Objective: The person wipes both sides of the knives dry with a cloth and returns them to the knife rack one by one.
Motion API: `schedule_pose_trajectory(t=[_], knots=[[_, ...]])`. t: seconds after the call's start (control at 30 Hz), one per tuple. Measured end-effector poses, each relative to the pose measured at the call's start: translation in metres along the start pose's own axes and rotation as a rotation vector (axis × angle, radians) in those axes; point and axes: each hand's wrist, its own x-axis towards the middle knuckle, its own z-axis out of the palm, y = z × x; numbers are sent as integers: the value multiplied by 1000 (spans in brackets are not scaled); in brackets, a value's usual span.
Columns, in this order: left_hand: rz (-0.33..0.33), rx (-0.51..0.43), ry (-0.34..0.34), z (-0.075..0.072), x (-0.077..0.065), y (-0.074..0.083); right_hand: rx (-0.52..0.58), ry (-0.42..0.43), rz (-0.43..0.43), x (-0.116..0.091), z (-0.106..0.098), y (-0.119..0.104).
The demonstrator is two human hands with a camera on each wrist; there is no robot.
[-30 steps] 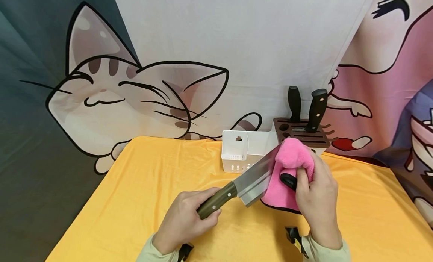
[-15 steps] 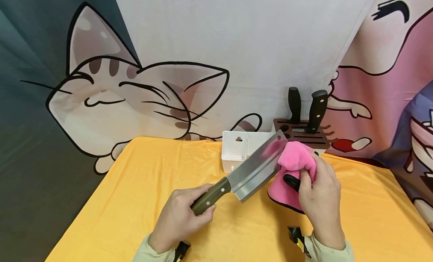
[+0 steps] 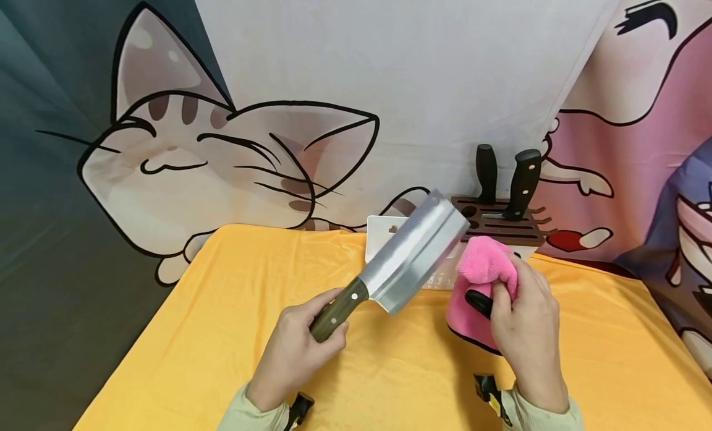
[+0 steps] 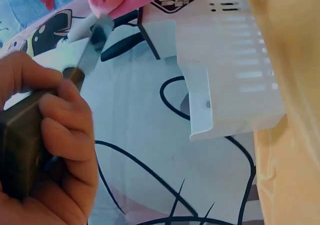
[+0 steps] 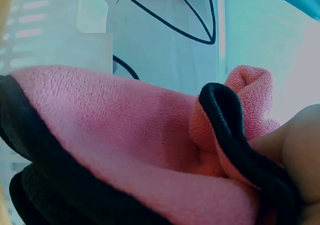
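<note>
My left hand (image 3: 297, 344) grips the green handle of a cleaver (image 3: 414, 251), its broad steel blade raised above the table and slanting up to the right. In the left wrist view the fingers (image 4: 65, 130) curl round that handle (image 4: 22, 145). Bunched in my right hand (image 3: 525, 326) is a pink cloth (image 3: 484, 264) with a black edge, hanging just right of the blade and apart from it. The right wrist view is mostly filled by the cloth (image 5: 125, 120), and a thumb or finger pinches its folded edge; the other fingers are hidden there.
Behind the blade stands a white holder (image 3: 381, 233) with a brown slotted top (image 3: 500, 233). Two black-handled knives (image 3: 523, 183) stick up from the slots. A yellow cloth (image 3: 267, 282) covers the table, and a cartoon-printed curtain (image 3: 311, 60) hangs behind it.
The cloth was against the blade a second ago; now they are apart. My left hand has drawn the cleaver left and turned its blade more upright. The right hand has shifted only slightly.
</note>
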Motion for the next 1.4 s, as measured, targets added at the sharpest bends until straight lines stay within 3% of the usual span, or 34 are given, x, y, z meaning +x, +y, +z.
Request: schedule_pose_trajectory(t=[0.23,0.53,0.63,0.87,1.1,1.2,1.3,1.4], knots=[[-191,67,-70,3,0,0,8,7,0,0,-1,0],[-437,-188,-215,7,3,-7,14,9,7,0,-1,-1],[-457,-206,-209,10,3,-8,19,13,7,0,-1,-1],[-453,-194,-74,13,3,-9,34,18,-10,1,0,-3],[-441,-188,12,14,3,-10,42,18,-25,0,1,-3],[-427,-137,58,15,4,-9,46,22,-30,0,1,-3],[-425,-93,66,15,3,-9,53,29,-38,0,1,-3],[-429,-66,18,16,3,-9,59,30,-41,0,1,-4]])
